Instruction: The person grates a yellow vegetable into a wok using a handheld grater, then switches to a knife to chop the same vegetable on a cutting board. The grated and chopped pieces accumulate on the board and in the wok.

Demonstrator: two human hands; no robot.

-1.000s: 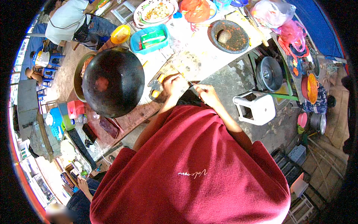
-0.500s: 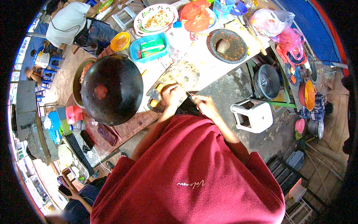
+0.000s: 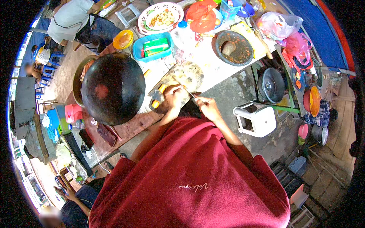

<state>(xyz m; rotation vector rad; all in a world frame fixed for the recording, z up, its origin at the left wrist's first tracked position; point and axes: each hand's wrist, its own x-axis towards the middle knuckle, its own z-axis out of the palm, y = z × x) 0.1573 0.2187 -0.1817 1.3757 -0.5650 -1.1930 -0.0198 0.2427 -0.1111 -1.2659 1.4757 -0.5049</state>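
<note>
My right hand (image 3: pixel 208 107) is closed around the handle of a small knife (image 3: pixel 189 91), its blade pointing up and left toward my left hand (image 3: pixel 174 97). The left fingers are bent and pressed together near the blade's tip, at the near edge of a round, stained board (image 3: pixel 190 72). What they hold is too small to make out; a bit of orange shows by the tip. Beside my left hand lies a dark, flat object with two orange-yellow parts (image 3: pixel 162 88). Another small orange piece (image 3: pixel 147 72) lies farther left on the table.
A large black wok (image 3: pixel 114 89) stands at the left. Beyond the board are a blue tub (image 3: pixel 137 49) with green packets, a patterned plate (image 3: pixel 142 22) of chopped food and a stone mortar (image 3: pixel 247 59). A white stool (image 3: pixel 262 119) stands at my right. A person (image 3: pixel 72 21) bends at far left.
The view has shifted slightly. My hands keep nearly the same places, the right one still on the knife. At lower left, the other person's head has come further into view.
</note>
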